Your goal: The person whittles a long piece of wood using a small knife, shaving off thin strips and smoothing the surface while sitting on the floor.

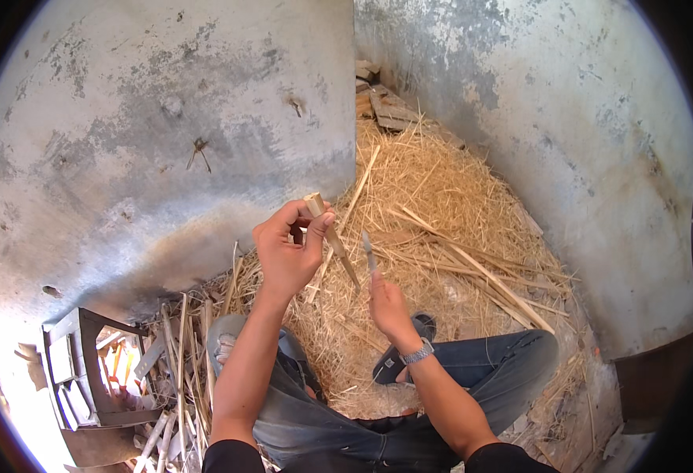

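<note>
My left hand [290, 251] is raised in front of me, its thumb and fingers closed on a tapered wooden stick [344, 258]. The stick's thick, blunt end points up past my fingertips, and its thin end slants down to the right. Beside it, my right hand [390, 309] grips a small knife [368, 251] with the blade upright. A gap shows between blade and stick. My fingers hide most of the knife's handle.
A big heap of straw-like shavings [433, 185] spreads over the floor between two worn plaster walls [228, 87]. Long split strips [488, 276] lie across it. At the left stand a dark wooden frame [86, 363] and a bundle of sticks [182, 355]. My bent legs [512, 366] are below.
</note>
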`<action>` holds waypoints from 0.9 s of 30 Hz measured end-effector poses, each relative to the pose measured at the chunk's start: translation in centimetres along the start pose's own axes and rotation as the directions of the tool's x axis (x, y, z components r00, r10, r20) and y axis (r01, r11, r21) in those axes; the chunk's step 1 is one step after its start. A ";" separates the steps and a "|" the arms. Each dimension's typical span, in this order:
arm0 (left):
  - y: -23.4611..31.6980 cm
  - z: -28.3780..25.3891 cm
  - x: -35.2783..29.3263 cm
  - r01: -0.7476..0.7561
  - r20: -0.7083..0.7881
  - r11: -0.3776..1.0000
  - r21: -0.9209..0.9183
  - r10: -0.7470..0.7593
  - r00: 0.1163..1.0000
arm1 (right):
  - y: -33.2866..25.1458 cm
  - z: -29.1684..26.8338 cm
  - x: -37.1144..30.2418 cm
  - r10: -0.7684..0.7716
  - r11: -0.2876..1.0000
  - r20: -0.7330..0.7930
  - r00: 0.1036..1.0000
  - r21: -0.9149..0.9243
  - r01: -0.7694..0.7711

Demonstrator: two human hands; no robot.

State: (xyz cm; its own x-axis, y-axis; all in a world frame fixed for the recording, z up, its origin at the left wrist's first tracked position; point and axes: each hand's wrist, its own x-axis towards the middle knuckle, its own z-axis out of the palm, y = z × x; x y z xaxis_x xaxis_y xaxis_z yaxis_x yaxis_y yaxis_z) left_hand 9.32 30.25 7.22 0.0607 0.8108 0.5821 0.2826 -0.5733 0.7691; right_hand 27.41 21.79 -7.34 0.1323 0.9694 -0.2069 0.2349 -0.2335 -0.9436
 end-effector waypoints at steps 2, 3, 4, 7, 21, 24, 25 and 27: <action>-0.5 -0.1 0.2 0.006 -0.021 1.000 0.000 -0.006 1.000 | -5.7 -1.0 -0.6 -0.057 0.957 -0.044 0.997 0.283 0.067; -0.9 -0.1 0.2 0.013 -0.027 1.000 0.002 -0.013 1.000 | -7.4 -1.1 -1.2 -0.073 0.903 -0.071 0.995 0.419 0.096; -1.1 0.2 0.3 0.008 -0.035 1.000 -0.004 -0.008 0.999 | -8.2 -1.1 -1.7 -0.128 0.883 -0.121 0.984 0.437 0.169; -1.6 -0.1 0.4 -0.006 -0.085 1.000 -0.006 0.005 0.996 | -8.3 1.0 -2.1 -0.259 0.891 -0.202 0.945 0.327 0.314; -4.3 -3.0 2.0 0.142 -0.204 0.989 -0.051 -0.150 0.968 | 7.8 7.5 3.9 -0.161 0.931 -0.071 0.984 -0.342 0.128; -4.5 -3.2 1.2 0.121 -0.197 0.991 -0.055 -0.130 0.972 | 4.5 7.5 2.6 -0.206 0.950 -0.072 0.976 -0.252 0.182; -4.7 -3.0 0.9 0.121 -0.184 0.990 -0.070 -0.132 0.974 | 2.9 7.9 2.0 -0.258 0.953 -0.076 0.963 -0.184 0.241; -3.9 -2.5 0.2 0.097 -0.163 0.988 -0.120 -0.115 0.980 | -0.4 8.2 1.2 -0.208 0.972 -0.080 0.975 -0.130 0.197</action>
State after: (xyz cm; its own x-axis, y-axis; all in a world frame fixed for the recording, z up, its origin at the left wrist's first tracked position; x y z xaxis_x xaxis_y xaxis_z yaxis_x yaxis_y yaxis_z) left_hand 5.86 32.39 5.04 -0.1289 0.8415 0.5246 0.1706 -0.5023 0.8477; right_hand 19.56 23.68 -9.39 0.1566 0.9875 0.0156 0.3792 -0.0456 -0.9242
